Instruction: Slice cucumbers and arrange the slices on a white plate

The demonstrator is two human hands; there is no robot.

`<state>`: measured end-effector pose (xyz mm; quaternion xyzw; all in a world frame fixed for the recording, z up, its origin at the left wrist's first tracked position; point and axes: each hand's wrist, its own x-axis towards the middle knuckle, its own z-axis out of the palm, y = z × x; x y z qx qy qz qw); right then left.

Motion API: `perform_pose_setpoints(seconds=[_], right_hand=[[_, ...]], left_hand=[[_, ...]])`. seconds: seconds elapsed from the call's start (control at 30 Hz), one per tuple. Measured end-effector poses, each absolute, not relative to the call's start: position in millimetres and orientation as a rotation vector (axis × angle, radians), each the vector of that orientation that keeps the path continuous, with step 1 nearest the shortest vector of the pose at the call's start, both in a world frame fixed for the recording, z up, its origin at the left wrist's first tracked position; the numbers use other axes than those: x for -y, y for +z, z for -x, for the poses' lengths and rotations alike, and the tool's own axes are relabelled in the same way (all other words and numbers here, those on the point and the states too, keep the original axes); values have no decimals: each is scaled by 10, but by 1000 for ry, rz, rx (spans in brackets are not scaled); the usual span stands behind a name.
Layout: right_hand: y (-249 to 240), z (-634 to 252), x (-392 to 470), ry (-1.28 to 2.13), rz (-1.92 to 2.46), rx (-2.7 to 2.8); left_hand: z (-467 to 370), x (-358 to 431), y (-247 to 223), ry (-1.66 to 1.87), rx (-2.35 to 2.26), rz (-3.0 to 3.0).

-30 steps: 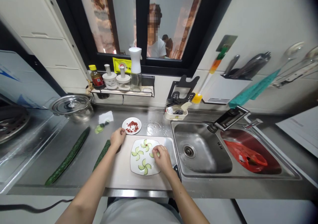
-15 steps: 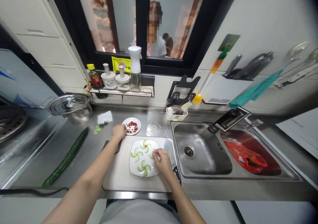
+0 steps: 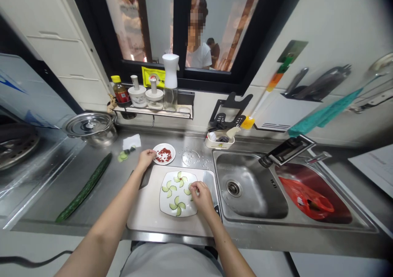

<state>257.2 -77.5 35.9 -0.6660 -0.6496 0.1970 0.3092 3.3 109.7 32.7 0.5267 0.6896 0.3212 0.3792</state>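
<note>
My left hand point(image 3: 146, 158) is closed at the left rim of a small white plate point(image 3: 172, 156) that holds chopped red bits point(image 3: 163, 155). Its thumb and fingers pinch the rim. Over the right side of a larger, squarish white plate point(image 3: 167, 179), my right hand point(image 3: 200, 193) makes a pinch; anything between its fingertips is too small to make out. Thin cucumber slices point(image 3: 177, 206) form several pinwheels on this plate, and the right one is partly covered by my right fingers. Red shows at the centre of the top pinwheel. A pale cutting board point(image 3: 144, 215) lies under the larger plate.
A whole cucumber point(image 3: 84, 189) and a lidded steel pot point(image 3: 92, 129) stand to the left. Cucumber scraps point(image 3: 123, 156) lie near a white paper point(image 3: 132, 141). A knife point(image 3: 216, 210) rests along the board's right edge, beside the double sink point(image 3: 251, 201).
The view has shifted slightly. My left fingers have drawn back a little toward the outer edge of the small plate. My right hand stays pinched over the right pinwheel.
</note>
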Motion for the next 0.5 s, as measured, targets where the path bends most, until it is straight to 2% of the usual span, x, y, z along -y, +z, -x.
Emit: perform_pose_setpoints(seconds=[0.17, 0.5], right_hand=[[393, -2605, 758, 568, 1744, 1700], [458, -2535, 793, 543, 1651, 1831]], left_hand=[[-188, -722, 390, 899, -1394, -1156], [-804, 115, 259, 719, -1009, -1081]])
